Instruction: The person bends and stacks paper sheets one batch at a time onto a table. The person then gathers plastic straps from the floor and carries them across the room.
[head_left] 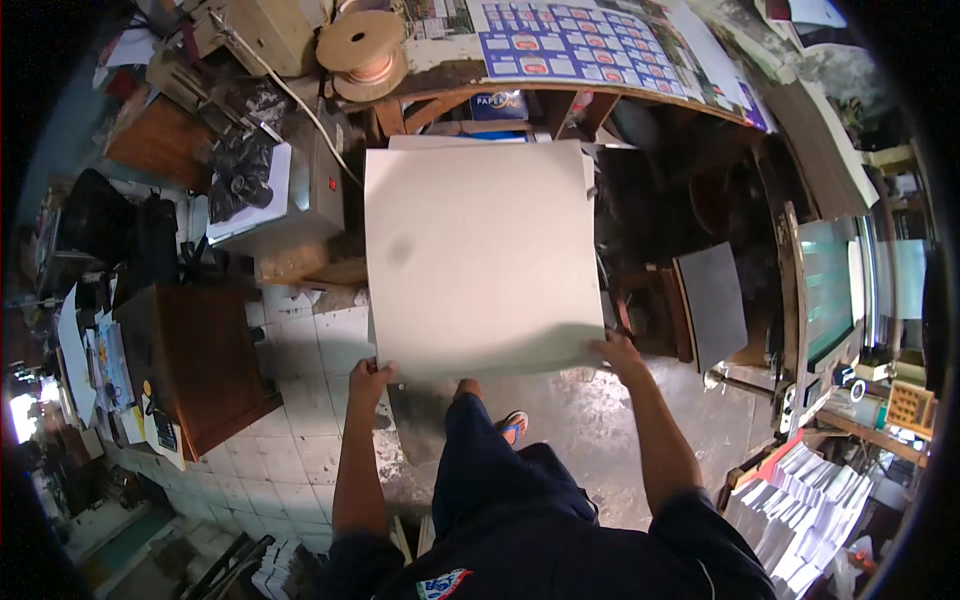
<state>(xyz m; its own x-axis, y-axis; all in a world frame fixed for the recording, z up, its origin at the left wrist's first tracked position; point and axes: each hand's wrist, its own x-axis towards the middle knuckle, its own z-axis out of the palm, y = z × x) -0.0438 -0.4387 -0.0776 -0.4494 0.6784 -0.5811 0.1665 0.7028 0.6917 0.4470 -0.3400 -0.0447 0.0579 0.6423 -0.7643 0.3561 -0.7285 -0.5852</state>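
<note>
A large cream sheet of paper or thin board (480,255) stretches out in front of me, its far edge by the wooden workbench. My left hand (371,382) pinches the near left corner, thumb on top. At the near right corner, my right hand (619,357) grips the edge in the same way. Whether it is one sheet or a thin stack I cannot tell. A soft shadow falls along its near edge, and a small dark smudge shows on its left half.
A wooden bench (440,78) with printed sheets and a cable spool (361,52) stands beyond. A metal cabinet (300,200) and brown wooden cabinet (200,360) are left. At right are a grey board (712,305), a machine (828,290) and stacked papers (800,505).
</note>
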